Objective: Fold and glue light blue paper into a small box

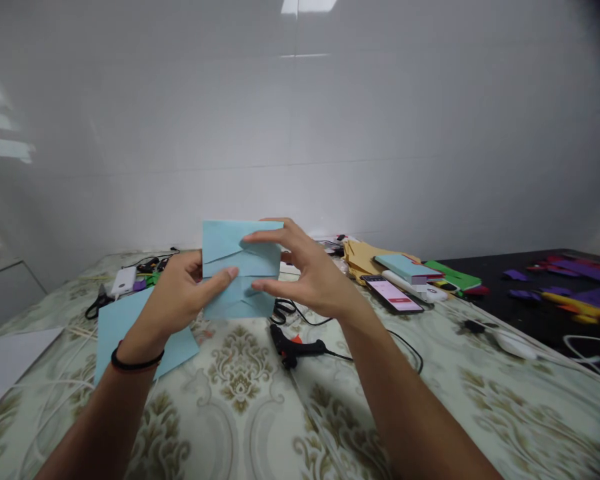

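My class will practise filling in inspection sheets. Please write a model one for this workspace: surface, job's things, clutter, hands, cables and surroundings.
Surface: patterned tablecloth, partly covered by things.
Job's things: folded blue paper, held up, flaps and creases showing.
Clutter: glue gun in front; blue sheet and scissors at left; phone and yellow papers at right.
Hands: left hand has a grip on the paper, thumb in front; right hand has fingertips at its front, firmness unclear.
Cables: black cord from the glue gun; white cable at left.
Surroundings: pale wall behind; black table at right, bearing purple pieces.
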`<state>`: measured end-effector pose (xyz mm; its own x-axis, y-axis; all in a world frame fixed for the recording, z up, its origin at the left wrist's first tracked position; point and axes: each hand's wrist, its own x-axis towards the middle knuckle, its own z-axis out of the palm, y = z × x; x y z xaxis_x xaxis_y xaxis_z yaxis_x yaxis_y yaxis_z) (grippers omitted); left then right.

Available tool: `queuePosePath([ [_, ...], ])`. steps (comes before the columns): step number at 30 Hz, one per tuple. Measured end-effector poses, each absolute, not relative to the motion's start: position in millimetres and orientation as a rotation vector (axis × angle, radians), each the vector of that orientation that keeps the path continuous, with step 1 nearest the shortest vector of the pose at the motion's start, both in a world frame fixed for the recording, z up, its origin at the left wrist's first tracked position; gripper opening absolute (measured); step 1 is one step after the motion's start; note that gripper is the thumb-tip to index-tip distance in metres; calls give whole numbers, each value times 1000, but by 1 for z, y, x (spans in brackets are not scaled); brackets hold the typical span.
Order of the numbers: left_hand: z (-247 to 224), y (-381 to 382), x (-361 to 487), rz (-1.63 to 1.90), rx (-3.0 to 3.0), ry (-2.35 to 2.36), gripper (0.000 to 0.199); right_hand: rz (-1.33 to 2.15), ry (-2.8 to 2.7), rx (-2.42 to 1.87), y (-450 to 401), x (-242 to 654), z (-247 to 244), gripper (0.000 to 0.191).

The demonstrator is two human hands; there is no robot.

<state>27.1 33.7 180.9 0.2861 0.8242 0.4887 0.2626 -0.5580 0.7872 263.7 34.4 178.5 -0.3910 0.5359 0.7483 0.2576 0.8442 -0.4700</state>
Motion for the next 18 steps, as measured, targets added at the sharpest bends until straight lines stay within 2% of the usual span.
queuePosePath([
  [5, 186, 27, 32, 1246, 1944, 831, 36, 431, -1950, -636, 37, 262, 178, 50],
  [11, 182, 32, 27, 1242, 1996, 770, 41, 408, -1837, -606, 41, 264, 179, 34],
  [18, 184, 32, 27, 1280, 2047, 887, 40, 189, -1922, -746, 38, 264, 179, 48],
])
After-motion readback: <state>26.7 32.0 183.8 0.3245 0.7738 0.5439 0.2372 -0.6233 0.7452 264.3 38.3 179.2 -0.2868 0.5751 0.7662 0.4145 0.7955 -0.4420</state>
